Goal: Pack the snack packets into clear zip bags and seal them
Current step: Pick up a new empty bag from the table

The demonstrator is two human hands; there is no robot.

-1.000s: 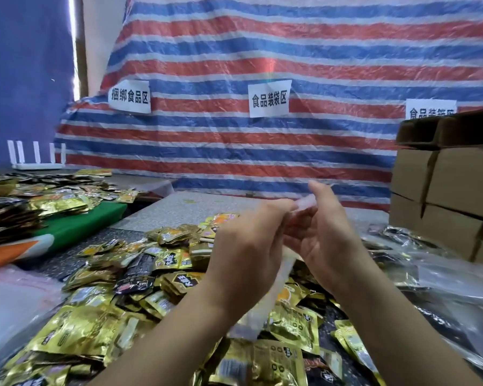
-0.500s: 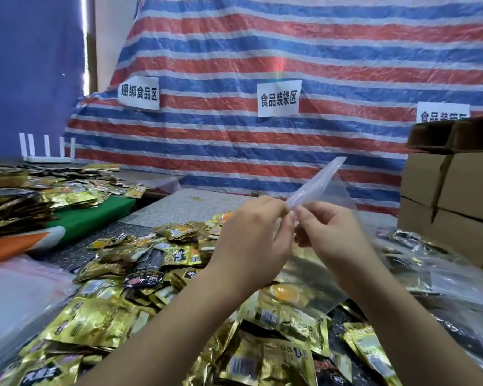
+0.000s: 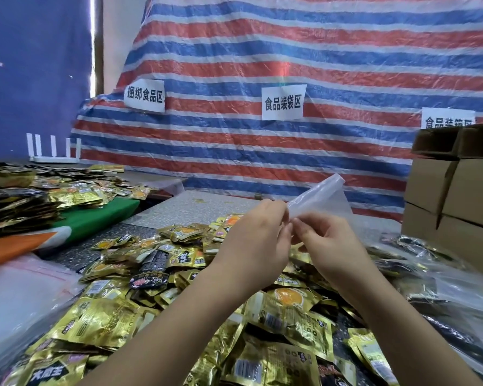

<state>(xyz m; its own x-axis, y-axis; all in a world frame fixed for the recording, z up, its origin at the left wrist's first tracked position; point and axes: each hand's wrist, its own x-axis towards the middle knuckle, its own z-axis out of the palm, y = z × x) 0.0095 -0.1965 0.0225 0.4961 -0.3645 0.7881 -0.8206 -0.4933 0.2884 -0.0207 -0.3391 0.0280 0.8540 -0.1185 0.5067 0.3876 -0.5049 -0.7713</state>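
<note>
clear thin plastic zip bag point(image 3: 317, 195): left hand point(image 3: 258, 240) and right hand point(image 3: 328, 240) both pinching its mouth (still empty); rub the two layers apart before reaching for gold foil snack packets point(image 3: 101, 324).

My left hand point(image 3: 255, 246) hides my fingertips and the spot where I pinch the clear zip bag point(image 3: 317, 200). I can't tell if its zip is open. The third paper sign point(image 3: 448, 118) is half hidden by the cardboard boxes point(image 3: 455, 196), which the right edge cuts off.

Packets point(image 3: 162, 263) lie heaped on the bench point(image 3: 195, 207) under my hands; boxes point(image 3: 455, 207) stand right of the heap, a tarp point(image 3: 290, 51) behind it.
</note>
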